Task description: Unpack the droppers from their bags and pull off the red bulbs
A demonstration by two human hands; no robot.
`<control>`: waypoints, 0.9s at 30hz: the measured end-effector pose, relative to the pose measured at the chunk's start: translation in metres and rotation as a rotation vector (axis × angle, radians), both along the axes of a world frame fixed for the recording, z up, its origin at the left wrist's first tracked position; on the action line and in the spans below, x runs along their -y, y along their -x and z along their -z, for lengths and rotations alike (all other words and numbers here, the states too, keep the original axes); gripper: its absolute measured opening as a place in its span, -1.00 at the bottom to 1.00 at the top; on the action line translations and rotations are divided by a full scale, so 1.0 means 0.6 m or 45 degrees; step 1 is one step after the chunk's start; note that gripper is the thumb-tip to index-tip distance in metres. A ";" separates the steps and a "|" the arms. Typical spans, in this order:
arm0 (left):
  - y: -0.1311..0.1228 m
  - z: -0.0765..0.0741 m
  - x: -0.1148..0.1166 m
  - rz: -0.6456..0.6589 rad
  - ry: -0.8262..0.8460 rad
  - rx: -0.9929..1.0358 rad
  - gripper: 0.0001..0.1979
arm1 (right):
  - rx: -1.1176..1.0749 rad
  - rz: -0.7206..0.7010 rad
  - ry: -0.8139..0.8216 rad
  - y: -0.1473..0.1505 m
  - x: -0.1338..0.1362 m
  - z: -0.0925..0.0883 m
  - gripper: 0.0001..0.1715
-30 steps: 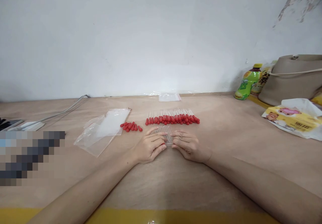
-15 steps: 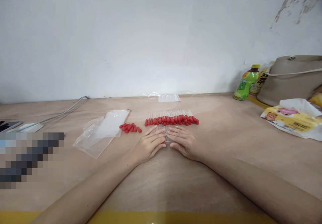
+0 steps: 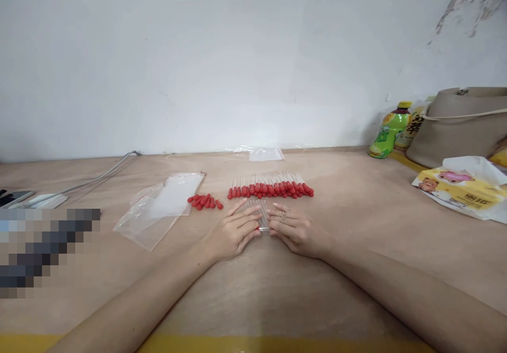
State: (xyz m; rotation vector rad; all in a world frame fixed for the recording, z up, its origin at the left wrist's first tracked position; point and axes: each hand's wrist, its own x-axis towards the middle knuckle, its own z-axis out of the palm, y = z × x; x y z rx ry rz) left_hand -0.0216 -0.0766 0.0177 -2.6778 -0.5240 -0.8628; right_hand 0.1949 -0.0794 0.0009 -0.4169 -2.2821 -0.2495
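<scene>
My left hand (image 3: 233, 231) and my right hand (image 3: 295, 229) lie flat on the wooden table (image 3: 356, 226), fingers stretched out toward each other. Between their fingertips is a small bunch of clear glass tubes (image 3: 261, 211), touched from both sides; something small and red shows at its near end. Just beyond the tubes runs a row of several glass droppers with red rubber bulbs (image 3: 271, 188). To the left of that row sits a little heap of loose red bulbs (image 3: 205, 201).
Clear zip bags (image 3: 158, 207) lie left of the bulbs, and another small bag (image 3: 266, 154) by the wall. At the right stand a green bottle (image 3: 386, 131), a beige handbag (image 3: 459, 123) and a tissue pack (image 3: 463, 186). A grey cable (image 3: 95, 178) and phone (image 3: 16, 197) are far left.
Both hands slid forward over the tubes half a second ago, then drew back a little; the bunch now shows again between the fingertips.
</scene>
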 end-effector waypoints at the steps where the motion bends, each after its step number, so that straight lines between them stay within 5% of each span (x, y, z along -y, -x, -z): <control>1: 0.000 0.000 0.001 0.004 -0.010 -0.004 -0.86 | 0.003 0.002 -0.014 0.000 0.001 0.000 -0.84; 8: 0.015 0.001 0.002 -0.067 -0.009 0.060 -0.90 | -0.034 0.021 -0.014 -0.018 -0.004 0.005 -0.81; 17: 0.117 -0.035 -0.052 -0.890 0.191 0.530 -0.77 | -0.180 0.516 0.276 -0.026 -0.022 0.015 -0.69; 22: 0.145 -0.045 -0.067 -1.101 0.315 0.538 -0.72 | -0.161 0.607 0.394 -0.011 -0.019 0.014 -0.81; 27: 0.155 -0.038 -0.078 -1.142 0.439 0.424 -0.78 | -0.133 0.623 0.388 -0.003 -0.020 0.015 -0.85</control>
